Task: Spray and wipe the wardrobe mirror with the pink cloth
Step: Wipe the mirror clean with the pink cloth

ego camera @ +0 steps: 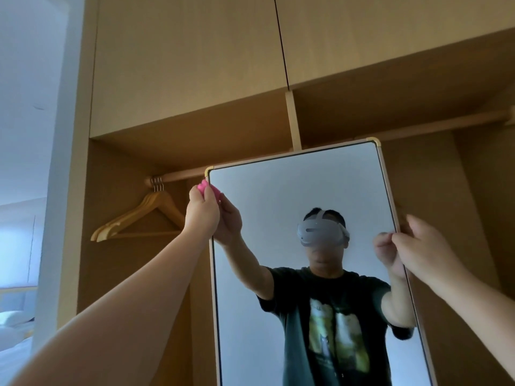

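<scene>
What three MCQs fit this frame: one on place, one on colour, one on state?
1. At which part of the mirror is the pink cloth?
A) top left corner
B) bottom edge
C) centre

2. What colour are the mirror's corner caps?
A) black
B) gold
C) red

3. What is the right hand doing?
A) hanging idle
B) holding a spray bottle
C) gripping the mirror's right edge

Key:
1 A, the left hand holds the cloth at that corner.
2 B, both top caps show gold.
3 C, it clasps the frame edge.
</scene>
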Demonstrator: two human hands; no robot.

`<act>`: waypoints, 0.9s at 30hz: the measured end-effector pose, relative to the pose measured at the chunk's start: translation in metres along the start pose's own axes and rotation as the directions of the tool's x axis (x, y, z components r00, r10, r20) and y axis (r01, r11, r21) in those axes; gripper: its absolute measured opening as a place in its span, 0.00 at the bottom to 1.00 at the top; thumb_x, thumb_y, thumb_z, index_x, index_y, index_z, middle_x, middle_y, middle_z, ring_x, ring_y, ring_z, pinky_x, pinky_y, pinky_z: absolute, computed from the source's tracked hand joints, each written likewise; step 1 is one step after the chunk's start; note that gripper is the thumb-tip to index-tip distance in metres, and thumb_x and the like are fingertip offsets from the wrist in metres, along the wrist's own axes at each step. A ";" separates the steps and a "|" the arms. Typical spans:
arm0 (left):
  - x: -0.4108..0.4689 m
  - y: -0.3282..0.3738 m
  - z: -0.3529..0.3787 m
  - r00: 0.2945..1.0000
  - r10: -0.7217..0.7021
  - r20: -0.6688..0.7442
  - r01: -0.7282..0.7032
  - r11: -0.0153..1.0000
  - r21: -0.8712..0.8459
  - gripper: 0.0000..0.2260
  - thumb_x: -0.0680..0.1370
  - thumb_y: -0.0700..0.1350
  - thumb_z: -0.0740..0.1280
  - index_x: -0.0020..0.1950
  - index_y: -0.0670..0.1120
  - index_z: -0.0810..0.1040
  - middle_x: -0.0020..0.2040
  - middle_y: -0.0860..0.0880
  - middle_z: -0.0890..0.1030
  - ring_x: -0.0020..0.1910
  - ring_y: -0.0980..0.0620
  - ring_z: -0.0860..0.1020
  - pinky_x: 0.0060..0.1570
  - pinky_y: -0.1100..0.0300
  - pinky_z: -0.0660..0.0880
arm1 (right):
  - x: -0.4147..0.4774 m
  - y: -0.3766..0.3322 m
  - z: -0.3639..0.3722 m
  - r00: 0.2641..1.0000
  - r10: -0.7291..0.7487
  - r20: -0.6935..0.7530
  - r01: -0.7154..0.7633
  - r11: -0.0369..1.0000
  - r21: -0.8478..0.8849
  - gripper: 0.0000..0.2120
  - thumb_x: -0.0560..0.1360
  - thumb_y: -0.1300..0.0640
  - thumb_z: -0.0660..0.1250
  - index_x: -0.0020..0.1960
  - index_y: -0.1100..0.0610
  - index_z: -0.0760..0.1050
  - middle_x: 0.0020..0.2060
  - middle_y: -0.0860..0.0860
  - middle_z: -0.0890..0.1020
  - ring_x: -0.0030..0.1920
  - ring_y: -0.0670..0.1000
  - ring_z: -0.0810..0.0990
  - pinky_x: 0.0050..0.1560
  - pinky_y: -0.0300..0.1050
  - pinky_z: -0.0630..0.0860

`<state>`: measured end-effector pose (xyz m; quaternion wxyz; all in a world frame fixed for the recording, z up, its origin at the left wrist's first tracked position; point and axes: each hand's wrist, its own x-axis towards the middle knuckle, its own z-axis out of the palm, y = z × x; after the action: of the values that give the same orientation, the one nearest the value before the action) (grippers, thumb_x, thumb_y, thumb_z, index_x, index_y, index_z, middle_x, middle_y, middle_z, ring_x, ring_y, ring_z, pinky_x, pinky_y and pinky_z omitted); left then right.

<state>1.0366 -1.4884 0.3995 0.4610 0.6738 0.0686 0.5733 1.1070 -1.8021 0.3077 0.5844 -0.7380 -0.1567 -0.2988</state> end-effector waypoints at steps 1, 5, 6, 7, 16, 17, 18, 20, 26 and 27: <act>-0.002 -0.002 0.000 1.000 -0.006 0.004 0.006 1.000 -0.001 0.20 0.83 0.55 0.49 0.69 0.45 0.66 0.42 0.54 0.70 0.49 0.51 0.70 0.51 0.56 0.66 | -0.001 0.003 0.002 1.000 0.000 0.005 0.000 1.000 -0.002 0.23 0.76 0.66 0.56 0.71 0.64 0.65 0.41 0.53 0.80 0.44 0.49 0.79 0.40 0.40 0.69; -0.010 -0.008 -0.003 1.000 -0.014 0.018 0.014 1.000 0.015 0.20 0.83 0.55 0.49 0.70 0.45 0.65 0.49 0.50 0.72 0.53 0.49 0.72 0.53 0.56 0.66 | -0.006 0.012 0.007 1.000 -0.009 -0.019 0.008 1.000 -0.013 0.07 0.73 0.68 0.57 0.49 0.69 0.72 0.39 0.63 0.81 0.35 0.60 0.75 0.35 0.44 0.69; -0.012 -0.009 -0.004 1.000 -0.019 0.022 0.018 1.000 0.016 0.21 0.83 0.55 0.49 0.70 0.45 0.65 0.50 0.50 0.72 0.54 0.48 0.72 0.53 0.56 0.66 | -0.009 0.013 0.008 1.000 -0.010 -0.019 0.010 1.000 -0.016 0.06 0.73 0.68 0.58 0.46 0.69 0.71 0.39 0.64 0.80 0.35 0.59 0.74 0.35 0.44 0.68; -0.013 -0.010 -0.005 0.999 -0.023 0.029 0.023 1.000 0.018 0.21 0.83 0.55 0.49 0.71 0.45 0.65 0.51 0.50 0.72 0.54 0.49 0.72 0.52 0.57 0.66 | -0.010 0.013 0.008 1.000 -0.017 -0.015 0.017 1.000 -0.019 0.05 0.73 0.68 0.58 0.45 0.70 0.71 0.38 0.63 0.79 0.34 0.57 0.74 0.35 0.44 0.68; -0.031 -0.021 -0.011 0.993 -0.073 0.090 0.074 0.997 -0.010 0.21 0.84 0.55 0.49 0.72 0.45 0.63 0.44 0.56 0.70 0.53 0.51 0.71 0.52 0.57 0.66 | -0.030 0.022 0.011 0.999 -0.033 0.001 0.034 0.999 -0.011 0.05 0.75 0.68 0.58 0.46 0.68 0.72 0.34 0.53 0.78 0.36 0.48 0.75 0.35 0.42 0.66; -0.033 -0.022 -0.011 0.992 -0.084 0.094 0.086 0.996 -0.013 0.21 0.84 0.55 0.49 0.72 0.45 0.62 0.44 0.56 0.70 0.52 0.52 0.71 0.52 0.57 0.66 | -0.032 0.024 0.011 1.000 -0.027 0.005 0.027 1.000 -0.009 0.05 0.75 0.68 0.58 0.46 0.68 0.72 0.34 0.53 0.77 0.36 0.47 0.74 0.35 0.42 0.66; -0.035 -0.024 -0.012 0.991 -0.094 0.099 0.097 0.995 -0.019 0.21 0.84 0.55 0.49 0.73 0.45 0.62 0.44 0.56 0.70 0.52 0.52 0.71 0.53 0.57 0.66 | -0.034 0.025 0.011 1.000 -0.022 0.009 0.022 1.000 -0.009 0.05 0.75 0.68 0.58 0.47 0.69 0.71 0.34 0.52 0.77 0.36 0.47 0.74 0.34 0.42 0.66; -0.038 -0.027 -0.012 0.988 -0.104 0.112 0.107 0.994 -0.027 0.22 0.83 0.56 0.49 0.73 0.46 0.62 0.46 0.54 0.71 0.54 0.51 0.71 0.53 0.57 0.66 | -0.036 0.028 0.009 0.999 -0.029 0.014 0.029 0.999 -0.021 0.04 0.76 0.67 0.58 0.46 0.67 0.72 0.34 0.51 0.77 0.37 0.46 0.75 0.35 0.42 0.66; -0.047 -0.035 -0.014 0.990 -0.096 0.107 0.098 0.995 -0.015 0.22 0.83 0.56 0.49 0.71 0.44 0.64 0.51 0.50 0.74 0.55 0.50 0.72 0.56 0.55 0.68 | -0.042 0.041 0.009 0.999 -0.024 0.036 0.025 0.999 -0.026 0.06 0.76 0.67 0.59 0.46 0.62 0.74 0.38 0.48 0.80 0.41 0.44 0.77 0.38 0.41 0.69; -0.050 -0.035 -0.014 0.990 -0.088 0.108 0.090 0.996 -0.014 0.22 0.84 0.55 0.49 0.71 0.44 0.65 0.53 0.49 0.74 0.56 0.49 0.72 0.57 0.55 0.68 | -0.042 0.044 0.009 0.999 -0.027 0.036 0.028 0.999 -0.024 0.06 0.76 0.66 0.59 0.47 0.62 0.74 0.39 0.49 0.80 0.43 0.45 0.78 0.39 0.41 0.70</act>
<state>1.0234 -1.4919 0.3384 0.4956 0.6954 0.0683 0.5160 1.1026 -1.8001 0.2461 0.5682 -0.7482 -0.1736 -0.2954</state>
